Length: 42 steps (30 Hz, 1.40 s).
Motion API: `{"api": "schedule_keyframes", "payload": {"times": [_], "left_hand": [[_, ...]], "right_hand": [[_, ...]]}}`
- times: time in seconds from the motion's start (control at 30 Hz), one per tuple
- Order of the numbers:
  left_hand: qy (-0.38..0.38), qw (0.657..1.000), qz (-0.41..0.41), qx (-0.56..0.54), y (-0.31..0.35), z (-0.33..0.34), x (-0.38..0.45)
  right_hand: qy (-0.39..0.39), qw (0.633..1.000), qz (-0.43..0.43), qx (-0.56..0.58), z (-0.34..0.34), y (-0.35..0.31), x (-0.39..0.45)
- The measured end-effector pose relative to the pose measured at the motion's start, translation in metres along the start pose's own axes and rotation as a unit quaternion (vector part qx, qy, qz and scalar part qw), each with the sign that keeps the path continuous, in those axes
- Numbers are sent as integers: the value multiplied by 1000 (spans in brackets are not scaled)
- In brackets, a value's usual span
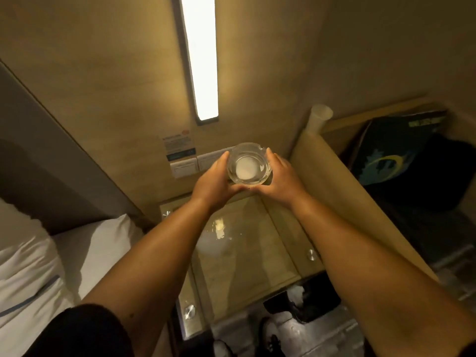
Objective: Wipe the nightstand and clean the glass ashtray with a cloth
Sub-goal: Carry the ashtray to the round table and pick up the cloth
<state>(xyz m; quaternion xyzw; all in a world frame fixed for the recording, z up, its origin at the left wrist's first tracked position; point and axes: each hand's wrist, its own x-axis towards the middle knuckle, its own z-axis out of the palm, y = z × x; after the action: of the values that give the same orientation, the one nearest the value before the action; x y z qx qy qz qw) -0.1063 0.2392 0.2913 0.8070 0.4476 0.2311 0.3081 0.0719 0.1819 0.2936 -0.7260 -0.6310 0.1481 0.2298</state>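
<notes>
A round clear glass ashtray (248,163) is held up in the air above the back of the nightstand, in front of the wall. My left hand (215,180) grips its left side and my right hand (279,176) grips its right side, thumbs meeting under its near rim. Something pale and whitish shows inside or behind its bowl; I cannot tell what it is. The nightstand (247,256) below has a glass top with metal studs at the corners and a pale smear or reflection near its left part. No cloth is clearly in view.
A bed with white linen (38,266) lies at the left. A lit wall lamp strip (199,55) and switch panels (184,167) are on the wall behind. A white cup (319,119) stands on a wooden ledge at the right, beside a dark bag (409,161). Shoes sit on the floor below.
</notes>
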Motion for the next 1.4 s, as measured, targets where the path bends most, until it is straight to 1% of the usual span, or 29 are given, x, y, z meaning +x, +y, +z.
{"api": "schedule_keyframes", "payload": {"times": [0.13, 0.27, 0.37, 0.5, 0.6, 0.67, 0.77, 0.87, 1.03, 1.17, 1.3, 1.4], "left_hand": [[-23, 998, 42, -33, 45, 29, 11], [-51, 997, 66, -8, 83, 68, 21], [-66, 993, 94, -9, 115, 97, 25], [-108, 988, 113, -23, 167, 146, 26], [-147, 982, 121, 10, 204, 192, 26], [-156, 979, 131, 28, 228, 223, 22], [-168, 972, 164, 11, 272, 266, 12], [-203, 959, 196, -17, 318, 309, 0], [-237, 944, 228, 5, 385, 384, -29], [-256, 933, 253, 6, 433, 434, -60], [-287, 916, 282, -19, 479, 480, -89], [-310, 902, 302, -12, 514, 515, -112]], "right_hand": [[33, 998, 58, 21, -32, 36, -25], [55, 993, 107, 16, -62, 79, -51], [78, 990, 122, 7, -85, 110, -74], [100, 984, 149, 5, -122, 157, -115], [118, 979, 166, 12, -148, 199, -152], [125, 976, 177, 3, -165, 227, -177], [140, 971, 192, -1, -195, 267, -216], [154, 967, 202, 4, -222, 306, -258], [176, 953, 245, -16, -256, 370, -335], [198, 939, 281, -29, -275, 407, -399], [216, 924, 311, -43, -296, 440, -458], [239, 906, 344, -52, -307, 461, -503]]}}
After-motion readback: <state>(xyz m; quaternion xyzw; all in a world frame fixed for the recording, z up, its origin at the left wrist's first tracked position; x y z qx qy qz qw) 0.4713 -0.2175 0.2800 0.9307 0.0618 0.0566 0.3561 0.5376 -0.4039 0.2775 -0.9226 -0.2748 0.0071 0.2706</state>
